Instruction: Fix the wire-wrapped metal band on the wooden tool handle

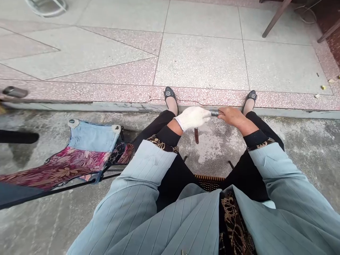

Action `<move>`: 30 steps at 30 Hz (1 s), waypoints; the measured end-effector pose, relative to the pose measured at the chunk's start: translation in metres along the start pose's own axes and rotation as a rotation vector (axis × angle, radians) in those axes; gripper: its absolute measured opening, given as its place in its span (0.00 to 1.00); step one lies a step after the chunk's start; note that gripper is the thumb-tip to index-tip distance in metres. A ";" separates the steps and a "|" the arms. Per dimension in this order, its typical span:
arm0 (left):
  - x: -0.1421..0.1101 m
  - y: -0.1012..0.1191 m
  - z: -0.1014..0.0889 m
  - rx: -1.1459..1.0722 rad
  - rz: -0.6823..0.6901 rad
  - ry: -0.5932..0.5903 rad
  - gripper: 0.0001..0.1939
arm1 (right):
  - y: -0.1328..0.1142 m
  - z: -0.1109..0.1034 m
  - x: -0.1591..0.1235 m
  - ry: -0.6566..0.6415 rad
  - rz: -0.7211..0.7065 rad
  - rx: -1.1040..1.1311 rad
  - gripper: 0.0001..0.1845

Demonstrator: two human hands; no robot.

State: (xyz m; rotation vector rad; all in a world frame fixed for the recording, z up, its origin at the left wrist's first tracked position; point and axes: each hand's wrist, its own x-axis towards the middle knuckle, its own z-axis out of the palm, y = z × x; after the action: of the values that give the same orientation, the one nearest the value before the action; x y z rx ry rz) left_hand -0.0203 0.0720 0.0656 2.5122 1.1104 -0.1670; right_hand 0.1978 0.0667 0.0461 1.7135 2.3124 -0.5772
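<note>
"Where was the grey metal coil (214,113) held?"

"Over the near edge of the step (111,106), between the two hands. Its one end was enclosed by the curled fingers of the left hand (195,118), which was covered by a white glove. The other end was pinched by the thumb and fingers of the right hand (232,117), which was left bare."

"Was anything else seen by the glove?"

"A brown stick (196,135) was seen just below it, on the near side of the step. Whether it was gripped too cannot be told, as its upper end was hidden."

"And what was placed around the step?"

"Two black shoes (170,93) were set apart on it. A dark cylinder (15,91) was laid on it, far to the left. A patchwork cloth chair (79,152) was stood on its near side, also to the left."
</note>
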 end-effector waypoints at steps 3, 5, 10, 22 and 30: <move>-0.001 -0.002 0.000 0.040 0.044 -0.007 0.17 | 0.001 0.001 -0.010 -0.240 -0.162 -0.011 0.12; -0.001 -0.005 -0.001 -0.020 0.073 -0.026 0.15 | 0.001 -0.006 -0.019 -0.416 -0.296 0.110 0.09; -0.002 -0.021 0.002 -0.374 0.076 0.031 0.15 | 0.007 -0.038 -0.033 -0.415 -0.500 0.598 0.21; -0.010 0.006 0.034 -0.378 0.100 -0.041 0.16 | 0.012 0.013 -0.009 0.267 -0.059 0.411 0.15; -0.011 0.014 0.032 -0.090 -0.019 -0.035 0.18 | 0.007 0.013 -0.009 -0.109 -0.024 -0.047 0.15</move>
State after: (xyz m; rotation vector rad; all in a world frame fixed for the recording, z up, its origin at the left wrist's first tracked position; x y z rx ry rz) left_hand -0.0163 0.0433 0.0431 2.4115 1.1031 -0.1626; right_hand 0.2068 0.0552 0.0368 1.5945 2.2562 -0.6003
